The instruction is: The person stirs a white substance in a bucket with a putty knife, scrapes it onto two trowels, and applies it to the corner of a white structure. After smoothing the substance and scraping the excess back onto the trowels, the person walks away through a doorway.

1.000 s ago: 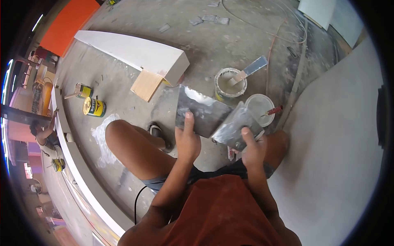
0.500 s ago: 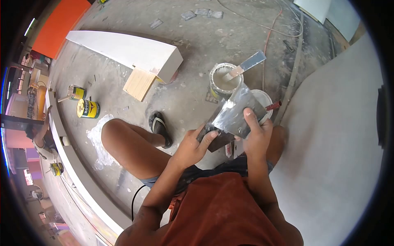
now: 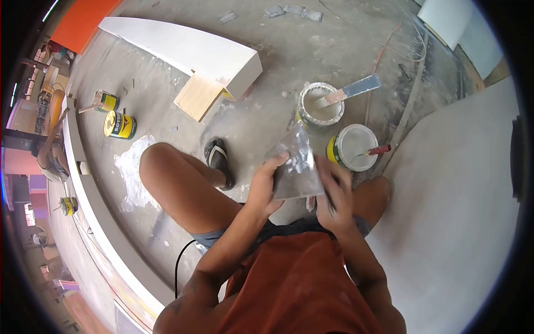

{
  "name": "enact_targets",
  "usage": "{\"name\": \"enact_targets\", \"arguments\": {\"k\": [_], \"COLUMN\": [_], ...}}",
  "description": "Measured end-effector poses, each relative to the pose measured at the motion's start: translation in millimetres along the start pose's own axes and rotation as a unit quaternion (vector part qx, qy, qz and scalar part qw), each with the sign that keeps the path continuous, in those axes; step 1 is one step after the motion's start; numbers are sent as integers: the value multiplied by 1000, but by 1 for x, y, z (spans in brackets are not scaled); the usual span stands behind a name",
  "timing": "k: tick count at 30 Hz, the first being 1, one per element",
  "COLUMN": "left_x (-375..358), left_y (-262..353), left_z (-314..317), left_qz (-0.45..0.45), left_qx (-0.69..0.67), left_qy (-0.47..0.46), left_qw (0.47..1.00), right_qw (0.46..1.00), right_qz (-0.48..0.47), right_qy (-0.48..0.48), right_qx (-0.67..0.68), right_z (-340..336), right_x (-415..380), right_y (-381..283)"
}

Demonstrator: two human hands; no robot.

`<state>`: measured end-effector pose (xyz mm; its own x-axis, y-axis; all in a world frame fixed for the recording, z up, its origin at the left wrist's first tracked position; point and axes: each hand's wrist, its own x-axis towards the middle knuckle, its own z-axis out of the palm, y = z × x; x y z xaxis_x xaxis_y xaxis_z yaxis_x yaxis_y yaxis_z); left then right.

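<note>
In front of my lap, my left hand (image 3: 267,181) is closed on a dark, flat putty spreader (image 3: 295,181), thumb on its face. White putty is smeared over the upper part of the plates. My right hand (image 3: 335,192), blurred by motion, is curled at the right edge of the plates; a second spreader there is mostly hidden. Beyond my hands stands an open can of putty (image 3: 302,116), a putty knife (image 3: 361,87) resting across its rim. Closer to my right knee is another can (image 3: 332,150) with a pale top, a red-handled tool (image 3: 379,150) lying on it.
A long white box-like panel (image 3: 183,47) lies on the concrete floor, a wooden piece (image 3: 199,96) at its near end. Yellow-labelled cans (image 3: 120,124) stand at left, near a white spill (image 3: 136,175). A grey curved panel (image 3: 445,211) rises at right. A person (image 3: 53,156) is at far left.
The plates have turned and drawn nearer my lap. My right hand has swung to their right edge, uncovering the second can. The view has shifted slightly.
</note>
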<state>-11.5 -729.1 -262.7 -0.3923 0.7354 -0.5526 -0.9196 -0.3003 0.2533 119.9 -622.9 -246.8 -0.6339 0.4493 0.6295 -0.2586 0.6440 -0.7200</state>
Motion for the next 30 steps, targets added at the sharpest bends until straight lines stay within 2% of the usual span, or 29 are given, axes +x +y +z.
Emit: {"name": "enact_targets", "arguments": {"k": [1,2,3,5,6,7,8,9,10,13,14,15,16,17,18,19,20,22,23,24,26,27,28,30], "left_x": [-4,-7,-14,-13,-11,-11,-7,-3,-2,-5,-4,-3,-4,-5,-7,-7,-7,-2,-3,-6,-10,-8,-5,-6], "left_y": [1,2,-1,-3,-7,-12,-14,-15,-18,-23,-21,-18,-17,-16,-15,-14,-15,-17,-20,-20,-17,-18,-19,-21], "left_z": [1,3,11,8,6,0,-6,-7,-7,-8,-11,-11,-11,-11,-12,-16,-19,-16,-13,-8,-5,-11,-15,-19], "left_qz": [28,56,84,82,84,84,42,-1,-4,-17,14,46,48,58,69,40,40,30,47,45,57,65,67,30], "left_qx": [92,183,232,214,190,187,128,70,73,42,113,183,181,170,157,127,128,76,159,159,178,192,190,136], "left_qy": [-11,-24,-11,-5,2,7,8,7,8,-6,-4,-2,-4,8,22,17,20,10,39,37,-13,1,0,2], "left_qw": [995,981,969,973,978,979,991,998,997,999,993,982,982,984,985,991,991,997,985,986,982,979,979,990], "right_qw": [993,993,967,953,953,973,982,987,987,984,975,947,901,902,918,922,921,947,955,956,912,880,881,920], "right_qz": [97,99,239,246,244,197,146,91,94,75,192,309,421,421,367,314,316,126,159,159,396,448,446,319], "right_qy": [-12,-11,-85,-165,-172,-83,14,68,71,136,106,59,10,6,101,195,195,288,229,230,78,111,110,221], "right_qx": [-61,-62,12,-58,-58,-87,-115,-109,-110,83,40,70,100,100,109,118,120,73,97,94,68,113,112,63], "right_z": [13,17,15,8,3,0,-2,-3,0,26,29,19,11,9,7,9,16,27,25,21,10,5,5,4], "right_x": [-14,-32,-53,-46,-32,-24,-19,-20,-26,-33,-56,-54,-52,-56,-50,-50,-52,-53,-53,-52,-44,-40,-42,-51], "right_y": [12,36,68,65,49,33,23,16,12,6,18,30,39,38,27,18,16,16,15,17,27,22,23,21]}}
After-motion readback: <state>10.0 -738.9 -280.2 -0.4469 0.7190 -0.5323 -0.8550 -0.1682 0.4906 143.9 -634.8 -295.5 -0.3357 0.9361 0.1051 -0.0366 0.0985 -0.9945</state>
